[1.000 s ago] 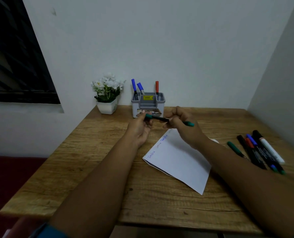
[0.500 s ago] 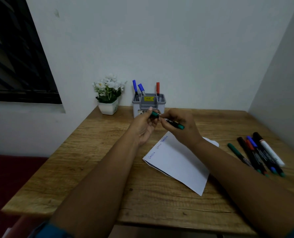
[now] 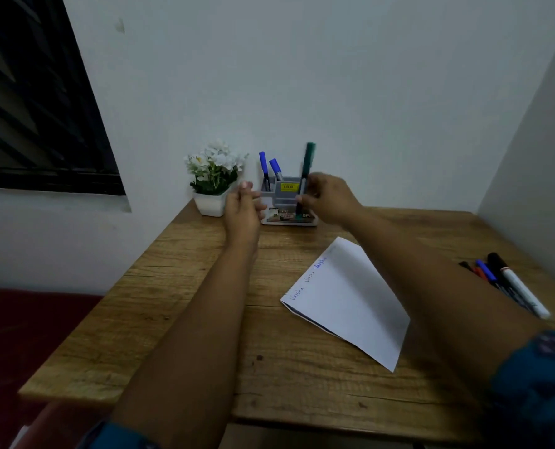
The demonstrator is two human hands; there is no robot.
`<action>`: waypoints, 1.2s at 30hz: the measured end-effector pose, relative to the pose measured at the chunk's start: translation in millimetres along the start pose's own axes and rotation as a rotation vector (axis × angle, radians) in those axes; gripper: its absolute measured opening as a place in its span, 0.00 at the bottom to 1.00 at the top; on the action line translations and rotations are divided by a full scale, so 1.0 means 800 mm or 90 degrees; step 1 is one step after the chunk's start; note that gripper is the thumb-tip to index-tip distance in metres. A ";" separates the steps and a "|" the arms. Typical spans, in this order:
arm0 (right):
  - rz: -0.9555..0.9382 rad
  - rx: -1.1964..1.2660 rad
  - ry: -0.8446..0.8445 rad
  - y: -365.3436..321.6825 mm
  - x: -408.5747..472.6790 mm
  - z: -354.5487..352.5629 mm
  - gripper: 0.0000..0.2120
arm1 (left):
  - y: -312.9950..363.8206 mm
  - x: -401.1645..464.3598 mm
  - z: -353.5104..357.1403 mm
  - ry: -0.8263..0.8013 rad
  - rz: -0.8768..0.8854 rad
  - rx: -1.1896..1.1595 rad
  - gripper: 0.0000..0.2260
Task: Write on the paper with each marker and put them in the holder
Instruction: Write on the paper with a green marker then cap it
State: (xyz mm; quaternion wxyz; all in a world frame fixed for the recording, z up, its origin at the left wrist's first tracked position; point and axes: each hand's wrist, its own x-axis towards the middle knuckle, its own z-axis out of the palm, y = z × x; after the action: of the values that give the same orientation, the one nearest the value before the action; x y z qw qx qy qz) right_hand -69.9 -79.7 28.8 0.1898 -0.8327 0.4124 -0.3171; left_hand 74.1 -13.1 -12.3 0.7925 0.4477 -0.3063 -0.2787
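Head view, looking forward and down over a wooden table (image 3: 178, 319) set against a white wall. Right hand (image 3: 326, 197) raised at the grey holder (image 3: 287, 202), fingers curled round a green marker (image 3: 307, 176) held nearly upright, cap end up, lower end down in front of the holder's right side; whether that end sits inside a compartment cannot be told. Left hand (image 3: 243, 210) just left of the holder, holding nothing, fingers loosely bent and relaxed, apart from the holder's wall as far as can be seen. Two blue markers (image 3: 269, 168) standing in the holder's left rear compartment, leaning slightly. White paper (image 3: 350, 303) lying flat nearer the person, right of centre, with faint handwriting along its upper left edge, partly under the right forearm. More markers (image 3: 503, 281) lying side by side at the table's right edge, well apart from the paper, among them a black-and-white one, a blue one and a red one. Potted white flowers (image 3: 216, 176) at the back, just left of the holder. Dark louvred window (image 3: 33, 98) at upper left.
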 end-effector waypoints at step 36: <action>0.426 -0.414 -0.110 0.122 -0.190 -0.142 0.09 | -0.034 -0.114 0.054 -0.350 0.349 0.558 0.06</action>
State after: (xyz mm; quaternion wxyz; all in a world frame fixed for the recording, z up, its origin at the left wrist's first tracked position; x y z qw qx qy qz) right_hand -272.5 -20.9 -1.4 0.0448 -0.6934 0.7188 -0.0226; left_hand -22.1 16.7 -40.0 0.4677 0.5494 -0.6922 -0.0168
